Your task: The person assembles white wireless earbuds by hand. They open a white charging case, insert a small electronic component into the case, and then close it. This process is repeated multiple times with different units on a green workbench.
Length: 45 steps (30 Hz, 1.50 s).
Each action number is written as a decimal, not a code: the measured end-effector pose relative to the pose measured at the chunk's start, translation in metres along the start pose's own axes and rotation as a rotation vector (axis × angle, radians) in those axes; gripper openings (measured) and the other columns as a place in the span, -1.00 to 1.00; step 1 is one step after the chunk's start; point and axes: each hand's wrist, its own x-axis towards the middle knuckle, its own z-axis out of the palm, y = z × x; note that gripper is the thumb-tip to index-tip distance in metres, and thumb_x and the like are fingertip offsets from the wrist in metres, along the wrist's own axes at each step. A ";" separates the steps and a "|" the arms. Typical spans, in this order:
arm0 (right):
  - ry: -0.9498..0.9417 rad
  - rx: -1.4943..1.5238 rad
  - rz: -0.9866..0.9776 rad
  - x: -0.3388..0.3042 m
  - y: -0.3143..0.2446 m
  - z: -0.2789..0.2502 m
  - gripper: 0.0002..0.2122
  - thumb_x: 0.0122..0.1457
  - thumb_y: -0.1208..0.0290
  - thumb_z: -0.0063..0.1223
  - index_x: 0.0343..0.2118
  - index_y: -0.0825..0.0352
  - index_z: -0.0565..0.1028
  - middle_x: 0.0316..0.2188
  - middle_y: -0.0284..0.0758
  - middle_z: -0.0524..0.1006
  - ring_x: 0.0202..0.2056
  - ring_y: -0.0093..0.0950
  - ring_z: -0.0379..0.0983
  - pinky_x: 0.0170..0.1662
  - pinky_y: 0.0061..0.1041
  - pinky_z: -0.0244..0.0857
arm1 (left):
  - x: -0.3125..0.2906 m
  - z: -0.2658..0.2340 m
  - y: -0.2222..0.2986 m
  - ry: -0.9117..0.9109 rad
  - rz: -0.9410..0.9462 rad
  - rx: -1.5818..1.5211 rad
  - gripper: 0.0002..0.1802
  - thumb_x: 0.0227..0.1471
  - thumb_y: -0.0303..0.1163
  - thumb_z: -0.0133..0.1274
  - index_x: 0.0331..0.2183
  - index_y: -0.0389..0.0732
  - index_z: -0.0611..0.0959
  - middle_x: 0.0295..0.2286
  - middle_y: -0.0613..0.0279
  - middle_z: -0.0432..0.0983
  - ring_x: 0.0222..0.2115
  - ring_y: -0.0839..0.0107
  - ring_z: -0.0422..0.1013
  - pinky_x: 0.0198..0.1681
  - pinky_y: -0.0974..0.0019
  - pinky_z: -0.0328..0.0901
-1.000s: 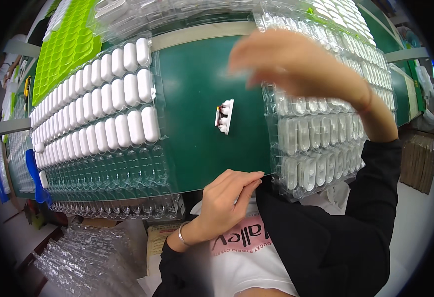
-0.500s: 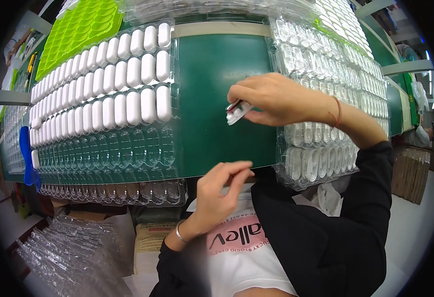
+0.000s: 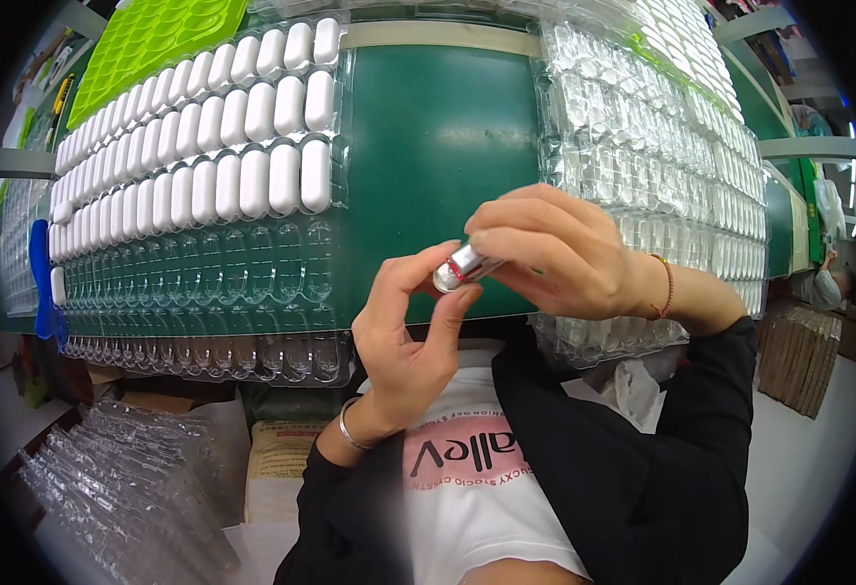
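Observation:
A small oblong piece (image 3: 462, 265), white and silver with a touch of red, is held between my two hands above the near part of the green tabletop. My left hand (image 3: 403, 331) pinches its near end between thumb and index finger. From the right, my right hand (image 3: 564, 258) grips the other end, and its curled fingers cover much of that side. To the left, a clear plastic tray (image 3: 345, 161) carries rows of white oblong cases (image 3: 230, 190); its nearer pockets hold none.
Clear trays (image 3: 642, 185) with rows of pockets lie on the right. Bright green trays (image 3: 155, 49) stand far left, near a blue object (image 3: 42, 278) at the table's left side. Stacked clear trays (image 3: 135, 487) sit below at left. The green tabletop (image 3: 428, 127) runs between the trays.
My left hand has moved up and forward and now pinches the piece. My right hand has brought the piece nearer to me, down to the left hand. The view has shifted slightly.

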 end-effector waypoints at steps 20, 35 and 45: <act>-0.473 0.024 0.219 0.011 0.031 0.026 -0.75 -0.08 0.56 0.26 -0.30 0.30 0.48 -0.31 -0.35 0.48 -0.24 -0.30 0.42 -0.20 -0.37 0.37 | 0.036 -0.134 0.026 0.318 0.262 1.080 -0.82 -0.03 -0.67 0.19 -0.31 -0.27 0.68 -0.43 0.19 0.59 -0.49 0.33 0.44 -0.44 0.33 0.32; -0.255 -0.152 0.383 -0.009 -0.017 -0.055 -0.76 -0.06 0.62 0.24 -0.27 0.37 0.52 -0.25 -0.23 0.52 -0.23 -0.20 0.46 -0.17 -0.33 0.34 | 0.103 -0.118 0.017 -0.003 0.335 1.239 -0.82 -0.02 -0.52 0.18 -0.28 -0.15 0.68 -0.38 0.17 0.60 -0.37 0.22 0.51 -0.31 0.24 0.37; 0.274 0.109 1.043 -0.089 -0.039 -0.100 -0.90 0.25 0.60 0.00 -0.22 0.46 0.52 -0.29 -0.29 0.56 -0.31 -0.54 0.47 -0.18 -0.57 0.34 | 0.153 -0.519 -0.058 0.463 -0.250 1.788 -0.62 -0.01 -0.26 -0.02 -0.15 -0.20 0.63 -0.25 -0.19 0.58 -0.22 -0.20 0.49 -0.15 -0.10 0.37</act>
